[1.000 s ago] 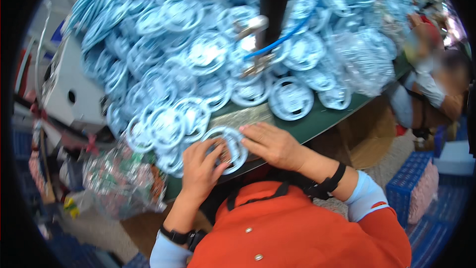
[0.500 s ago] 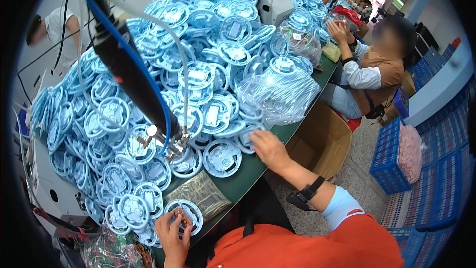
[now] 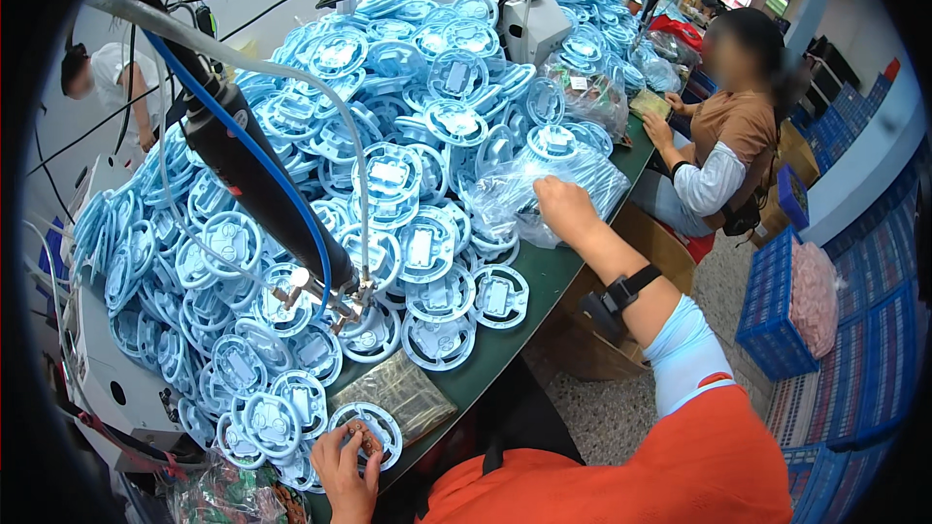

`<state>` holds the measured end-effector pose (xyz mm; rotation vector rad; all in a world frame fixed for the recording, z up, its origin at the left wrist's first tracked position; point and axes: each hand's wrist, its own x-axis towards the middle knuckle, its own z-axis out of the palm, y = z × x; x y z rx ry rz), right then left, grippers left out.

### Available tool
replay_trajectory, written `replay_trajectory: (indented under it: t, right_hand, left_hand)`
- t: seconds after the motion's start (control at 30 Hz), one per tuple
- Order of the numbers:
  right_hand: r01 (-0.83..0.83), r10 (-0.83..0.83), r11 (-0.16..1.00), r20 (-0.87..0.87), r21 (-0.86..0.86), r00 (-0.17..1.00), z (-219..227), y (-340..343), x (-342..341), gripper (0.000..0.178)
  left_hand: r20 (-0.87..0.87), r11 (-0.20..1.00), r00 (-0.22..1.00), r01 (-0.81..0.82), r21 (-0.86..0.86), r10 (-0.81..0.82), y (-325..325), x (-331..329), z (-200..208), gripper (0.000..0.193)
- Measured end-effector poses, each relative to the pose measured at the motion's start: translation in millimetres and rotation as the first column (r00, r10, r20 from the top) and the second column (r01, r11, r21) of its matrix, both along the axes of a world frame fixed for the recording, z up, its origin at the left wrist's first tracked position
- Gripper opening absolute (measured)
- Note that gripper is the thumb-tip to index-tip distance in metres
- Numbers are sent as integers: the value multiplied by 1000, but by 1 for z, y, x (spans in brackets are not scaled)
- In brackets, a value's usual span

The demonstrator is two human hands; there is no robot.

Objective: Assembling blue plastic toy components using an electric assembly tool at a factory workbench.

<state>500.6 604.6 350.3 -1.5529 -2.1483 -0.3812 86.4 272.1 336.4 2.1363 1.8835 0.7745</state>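
My left hand (image 3: 348, 475) pinches a small brown circuit board (image 3: 368, 439) at the near end of the bench, over a light-blue plastic wheel-shaped part (image 3: 391, 424). My right hand (image 3: 565, 210) is closed on the clear plastic bag (image 3: 510, 196), which bunches up beside the fingers. Thin pale pieces (image 3: 592, 180) lie under the plastic. Between my hands, several blue wheel-shaped parts lie along the bench edge, one of them (image 3: 501, 297) face up. A flat block wrapped in yellowish tape (image 3: 398, 396) rests beside the left hand's wheel part.
A tall heap of blue wheel parts (image 3: 388, 175) covers the bench (image 3: 529, 335). A black electric screwdriver (image 3: 262, 184) hangs at an angle above it. A cardboard box (image 3: 592, 344) stands below the edge. A co-worker (image 3: 728, 126) sits farther along; blue crates (image 3: 777, 311) are at right.
My right hand has moved up and away from the wheel parts onto the plastic bag. One wheel part now lies nearer the bench edge. The co-worker's hands have come down to the bench.
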Motion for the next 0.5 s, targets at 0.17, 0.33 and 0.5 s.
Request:
replay_trajectory:
  t: [0.17, 0.33, 0.5]
  right_hand:
    - [47, 67, 965, 416, -258, 907, 3, 4, -9, 16]
    - [226, -163, 971, 463, -83, 871, -14, 20, 4, 21]
    - [67, -19, 996, 577, -62, 817, -11, 39, 18, 24]
  left_hand:
    - [-16, 1000, 1000, -17, 13, 17, -3, -5, -6, 53]
    - [-24, 1000, 1000, -19, -13, 18, -2, -6, -5, 53]
    - [-20, 1000, 1000, -14, -7, 14, 1, -4, -1, 50]
